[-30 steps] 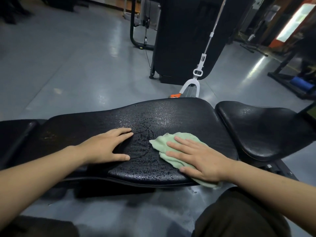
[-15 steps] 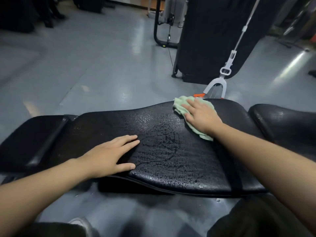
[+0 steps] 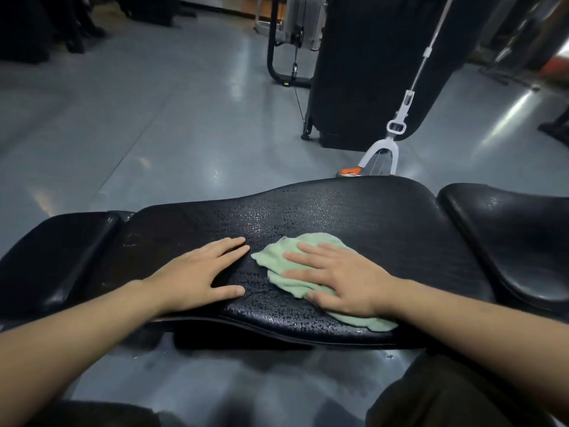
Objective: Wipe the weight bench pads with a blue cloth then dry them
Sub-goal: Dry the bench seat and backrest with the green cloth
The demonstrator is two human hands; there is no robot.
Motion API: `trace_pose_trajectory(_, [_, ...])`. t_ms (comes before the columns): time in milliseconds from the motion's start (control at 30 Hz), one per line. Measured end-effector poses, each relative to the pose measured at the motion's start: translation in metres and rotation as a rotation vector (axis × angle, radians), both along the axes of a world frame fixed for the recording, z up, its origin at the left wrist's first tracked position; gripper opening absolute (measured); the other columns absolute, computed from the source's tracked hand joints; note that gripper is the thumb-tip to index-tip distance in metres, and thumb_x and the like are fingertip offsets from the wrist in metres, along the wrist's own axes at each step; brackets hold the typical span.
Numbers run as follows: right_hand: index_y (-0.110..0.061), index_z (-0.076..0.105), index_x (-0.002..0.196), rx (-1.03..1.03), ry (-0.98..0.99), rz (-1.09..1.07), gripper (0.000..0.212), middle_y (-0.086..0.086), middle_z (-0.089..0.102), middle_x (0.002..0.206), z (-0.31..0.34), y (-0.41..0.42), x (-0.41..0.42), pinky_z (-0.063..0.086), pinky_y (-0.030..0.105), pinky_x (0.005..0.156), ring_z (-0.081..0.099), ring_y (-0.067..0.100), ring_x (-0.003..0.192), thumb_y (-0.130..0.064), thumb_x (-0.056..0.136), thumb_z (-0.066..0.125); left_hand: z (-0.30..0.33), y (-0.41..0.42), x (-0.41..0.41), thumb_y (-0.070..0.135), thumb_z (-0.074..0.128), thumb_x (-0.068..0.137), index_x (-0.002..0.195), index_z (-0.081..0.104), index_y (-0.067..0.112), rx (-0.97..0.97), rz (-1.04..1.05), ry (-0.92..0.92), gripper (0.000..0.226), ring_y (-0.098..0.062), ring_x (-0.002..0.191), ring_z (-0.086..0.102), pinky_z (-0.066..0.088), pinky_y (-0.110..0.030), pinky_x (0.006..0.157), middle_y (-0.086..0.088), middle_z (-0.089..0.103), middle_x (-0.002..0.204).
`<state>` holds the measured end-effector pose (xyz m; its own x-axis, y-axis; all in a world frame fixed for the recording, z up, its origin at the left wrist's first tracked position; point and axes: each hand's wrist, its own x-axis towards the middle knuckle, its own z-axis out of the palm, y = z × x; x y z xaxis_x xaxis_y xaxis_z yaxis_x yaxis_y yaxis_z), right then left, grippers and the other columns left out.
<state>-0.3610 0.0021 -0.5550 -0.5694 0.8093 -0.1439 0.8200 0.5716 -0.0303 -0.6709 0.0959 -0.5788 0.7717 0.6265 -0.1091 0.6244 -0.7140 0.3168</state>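
Note:
A long black bench pad (image 3: pixel 354 217) lies across the view, wet with droplets over its middle. A pale green cloth (image 3: pixel 295 260) lies crumpled on its near half. My right hand (image 3: pixel 341 280) presses flat on the cloth with straight fingers pointing left. My left hand (image 3: pixel 200 274) rests flat on the pad just left of the cloth, thumb spread along the near edge. A separate black seat pad (image 3: pixel 517 241) sits to the right, and a smaller black pad (image 3: pixel 52 257) to the left.
A white mop (image 3: pixel 397 127) with an orange part leans behind the bench against a large black machine (image 3: pixel 369 72). Shiny grey floor (image 3: pixel 154 118) stretches beyond the bench. A black cable machine frame (image 3: pixel 274 57) stands at the back. My dark trouser leg (image 3: pixel 446 396) is at bottom right.
My right hand has drawn the cloth back from the pad's far edge to its near middle, close to my left hand. The left hand has stayed planted.

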Motion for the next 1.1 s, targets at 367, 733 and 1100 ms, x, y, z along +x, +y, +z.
trace_pose_trajectory(367, [-0.031, 0.045, 0.147, 0.137, -0.062, -0.443, 0.066, -0.003, 0.047, 0.149, -0.001, 0.158, 0.028, 0.033, 0.042, 0.109, 0.043, 0.024, 0.134, -0.057, 0.094, 0.015, 0.000, 0.013, -0.003, 0.071, 0.043, 0.090, 0.156, 0.003, 0.043, -0.016, -0.031, 0.027, 0.082, 0.004, 0.148, -0.004, 0.012, -0.025, 0.121, 0.031, -0.010, 0.160])
trace_pose_trajectory(733, [-0.045, 0.035, 0.152, 0.021, 0.025, -0.122, 0.056, -0.011, 0.029, 0.162, -0.004, 0.087, -0.016, 0.018, 0.040, 0.123, 0.023, 0.017, 0.151, -0.049, 0.098, 0.021, 0.005, 0.007, -0.003, 0.069, 0.046, 0.090, 0.157, 0.004, 0.038, -0.040, 0.010, 0.065, 0.085, 0.001, 0.149, -0.002, 0.011, -0.021, 0.116, 0.026, -0.007, 0.162])
trace_pose_trajectory(1100, [-0.032, 0.041, 0.152, 0.061, -0.018, -0.229, 0.055, -0.002, 0.034, 0.162, -0.010, 0.130, -0.009, 0.022, 0.042, 0.121, 0.029, 0.021, 0.148, -0.048, 0.101, 0.026, 0.001, 0.012, -0.016, 0.087, 0.027, 0.071, 0.158, 0.005, 0.035, -0.055, 0.079, 0.051, 0.104, 0.002, 0.149, 0.002, 0.019, -0.028, 0.121, 0.026, -0.005, 0.162])
